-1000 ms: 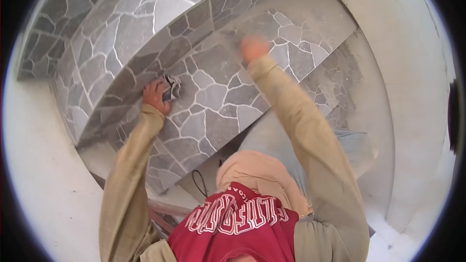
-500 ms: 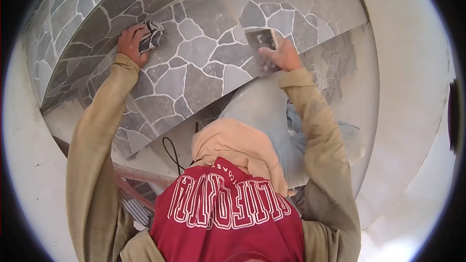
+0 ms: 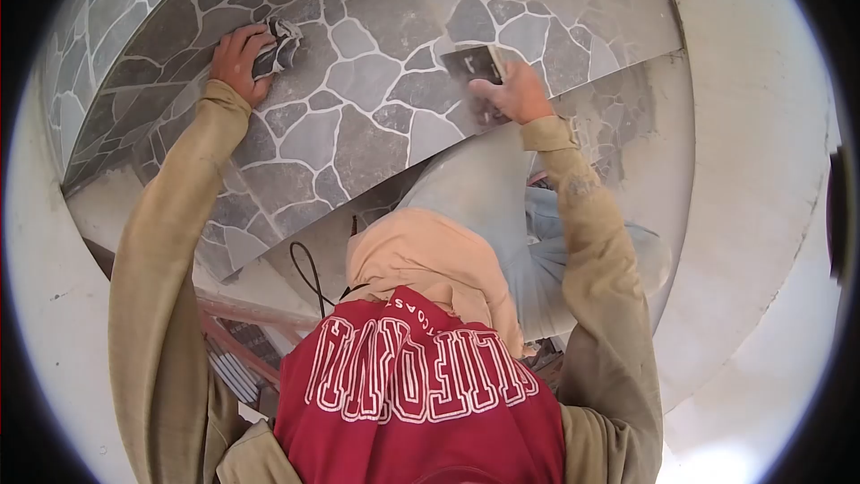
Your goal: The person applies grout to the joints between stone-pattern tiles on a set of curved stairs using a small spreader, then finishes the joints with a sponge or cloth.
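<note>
My left hand (image 3: 240, 63) is closed around a crumpled dark and white cloth (image 3: 281, 47), which rests against the stone-patterned surface (image 3: 358, 72) at the upper left. Near the step's front edge, my right hand (image 3: 518, 92) grips a flat dark rectangular tool (image 3: 480, 72) with a pale edge. Its thumb lies over the tool, and the tool's underside is hidden. Pale lines run between the grey stone shapes around both hands.
A curved stone-patterned riser (image 3: 152, 54) rises at the left. Below the step are a black cord loop (image 3: 309, 271) and a reddish bar (image 3: 255, 314). My bent leg (image 3: 475, 188) is under the front edge. A pale curved wall (image 3: 752, 125) stands at the right.
My right hand and the tool have shifted slightly left and up. The view has moved a little. My left hand stays at about the same spot on the cloth.
</note>
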A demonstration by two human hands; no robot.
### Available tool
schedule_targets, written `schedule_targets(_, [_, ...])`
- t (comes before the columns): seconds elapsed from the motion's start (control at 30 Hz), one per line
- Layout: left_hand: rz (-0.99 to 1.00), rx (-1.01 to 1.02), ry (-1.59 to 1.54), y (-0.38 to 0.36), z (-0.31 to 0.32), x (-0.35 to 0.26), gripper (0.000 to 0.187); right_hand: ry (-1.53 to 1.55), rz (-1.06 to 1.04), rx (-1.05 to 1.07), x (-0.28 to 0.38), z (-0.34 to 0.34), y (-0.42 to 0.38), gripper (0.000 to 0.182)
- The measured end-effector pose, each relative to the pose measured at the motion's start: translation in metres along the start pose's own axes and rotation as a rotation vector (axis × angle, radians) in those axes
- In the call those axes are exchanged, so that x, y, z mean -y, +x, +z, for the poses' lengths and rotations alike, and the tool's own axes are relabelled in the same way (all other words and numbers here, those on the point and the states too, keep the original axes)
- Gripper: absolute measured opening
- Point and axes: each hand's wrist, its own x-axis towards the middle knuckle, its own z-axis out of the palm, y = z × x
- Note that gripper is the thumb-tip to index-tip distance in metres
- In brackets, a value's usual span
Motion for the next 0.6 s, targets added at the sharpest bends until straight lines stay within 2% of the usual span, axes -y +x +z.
schedule_targets(0.1, [-0.002,-0.003,0.003,0.002,0.002,0.001,0.057,0.155,0.256,0.059,-0.002,-0.016,0.008,0.045])
schedule_targets(0.17, [-0.011,-0.014,0.000,0.002,0.003,0.002,0.056,0.214,0.164,0.058,-0.014,-0.011,0.016,0.047])
schedule_targets(0.27, [-0.009,-0.002,-0.001,-0.005,0.002,0.003,0.055,-0.201,-0.193,-0.023,-0.009,0.012,0.004,0.034])
schedule_targets(0.3, [-0.013,0.004,0.001,-0.001,0.004,0.003,0.054,-0.208,-0.193,-0.033,0.004,0.000,-0.001,0.034])
schedule_targets(0.37, [0.003,-0.027,-0.002,0.005,0.006,0.004,0.054,-0.001,0.087,0.010,0.023,-0.018,0.001,0.034])
schedule_targets(0.53, [-0.006,0.000,0.007,-0.001,-0.003,-0.002,0.048,0.032,-0.102,0.077,0.036,0.010,-0.013,0.034])
schedule_targets(0.6, [-0.013,0.002,-0.010,0.001,-0.001,-0.002,0.049,0.064,-0.110,0.010,0.032,-0.001,-0.008,0.034])
